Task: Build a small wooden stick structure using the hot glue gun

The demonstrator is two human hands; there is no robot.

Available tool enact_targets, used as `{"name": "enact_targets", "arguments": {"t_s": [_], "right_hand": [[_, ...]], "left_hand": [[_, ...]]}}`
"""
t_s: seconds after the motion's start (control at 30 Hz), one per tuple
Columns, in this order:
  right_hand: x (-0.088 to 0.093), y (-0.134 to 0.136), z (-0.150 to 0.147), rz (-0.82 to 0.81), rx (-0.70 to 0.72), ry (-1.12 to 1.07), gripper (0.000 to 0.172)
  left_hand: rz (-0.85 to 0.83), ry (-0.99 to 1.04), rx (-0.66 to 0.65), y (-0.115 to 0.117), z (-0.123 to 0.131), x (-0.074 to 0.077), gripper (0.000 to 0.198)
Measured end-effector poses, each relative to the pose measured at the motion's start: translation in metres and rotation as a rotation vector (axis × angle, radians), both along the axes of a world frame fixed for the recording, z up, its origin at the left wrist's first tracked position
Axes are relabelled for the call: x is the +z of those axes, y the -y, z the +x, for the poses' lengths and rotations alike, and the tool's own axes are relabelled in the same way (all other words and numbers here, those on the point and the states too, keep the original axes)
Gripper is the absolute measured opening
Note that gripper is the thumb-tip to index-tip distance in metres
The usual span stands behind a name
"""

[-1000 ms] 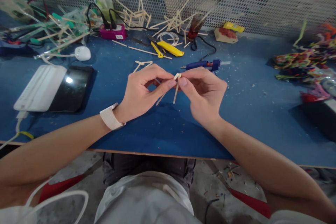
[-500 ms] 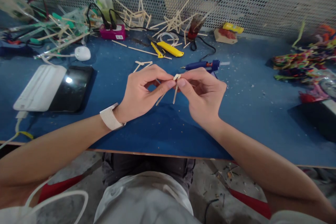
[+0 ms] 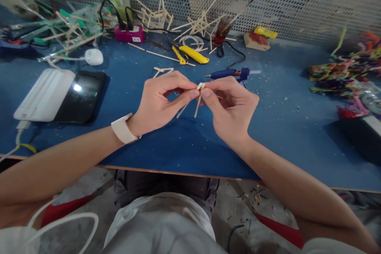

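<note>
Between my hands is a small wooden stick piece (image 3: pixel 197 106), pale and thin, with sticks meeting at a bent top and two ends hanging downward. My left hand (image 3: pixel 162 99) pinches it from the left with thumb and forefinger. From the other side, my right hand (image 3: pixel 230 105) grips it near the same top joint, fingertips almost touching the left ones. Fingers hide part of the joint. Just behind the right hand lies a blue glue gun (image 3: pixel 228 74). Beyond my left hand is another small stick frame (image 3: pixel 163 71) on the blue table (image 3: pixel 285 135).
Along the back are stick structures (image 3: pixel 159 18), a pink power adapter (image 3: pixel 128 34), yellow-handled pliers or cutter (image 3: pixel 194 54) and a yellow bottle (image 3: pixel 266 32). A phone (image 3: pixel 81 97) and white power bank (image 3: pixel 44 95) lie left. Colourful bundled strands (image 3: pixel 333 71) sit right.
Both hands keep their pinch on the stick piece, whose hanging ends have shifted very slightly. The camera view has moved a little.
</note>
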State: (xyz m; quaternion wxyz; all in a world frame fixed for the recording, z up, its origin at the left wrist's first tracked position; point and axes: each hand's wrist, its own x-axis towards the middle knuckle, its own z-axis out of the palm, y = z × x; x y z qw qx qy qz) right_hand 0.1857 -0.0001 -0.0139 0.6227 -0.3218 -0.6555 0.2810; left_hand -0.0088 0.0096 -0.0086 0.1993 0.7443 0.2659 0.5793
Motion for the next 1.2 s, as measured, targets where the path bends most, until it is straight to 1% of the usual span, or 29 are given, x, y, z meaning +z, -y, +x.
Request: {"name": "enact_targets", "arguments": {"t_s": [0.27,0.37,0.47,0.6,0.7,0.8,1.0,1.2], "right_hand": [[0.0,-0.0019,0.0016,-0.002,0.015,0.018,0.018],[-0.0005,-0.002,0.0023,-0.016,0.013,0.024,0.017],[-0.0022,-0.0027,0.0031,-0.026,0.007,0.042,0.021],[-0.0036,-0.0027,0.0038,-0.02,-0.03,0.072,0.026],[-0.0029,-0.0013,0.0031,-0.031,-0.014,0.063,0.027],[-0.0021,0.0004,0.0015,-0.028,0.01,0.032,0.026],[-0.0047,0.0002,-0.0006,-0.019,-0.031,0.022,0.025],[-0.0073,-0.0024,0.0005,-0.011,0.007,0.01,0.022]], "left_hand": [[0.012,-0.004,-0.021,-0.0031,-0.0016,-0.0002,0.029],[0.023,-0.015,-0.01,-0.0042,-0.0029,-0.0004,0.031],[0.004,-0.057,0.006,-0.0045,-0.0046,0.0008,0.031],[0.002,-0.12,0.012,-0.0057,-0.0073,0.0033,0.036],[0.002,-0.143,0.005,-0.0059,-0.0087,0.0046,0.038],[-0.001,-0.138,0.009,-0.0046,-0.0081,0.005,0.036],[0.012,-0.098,0.015,-0.0029,-0.0055,0.0033,0.03],[0.039,-0.091,0.003,-0.0047,-0.0059,0.0019,0.029]]}}
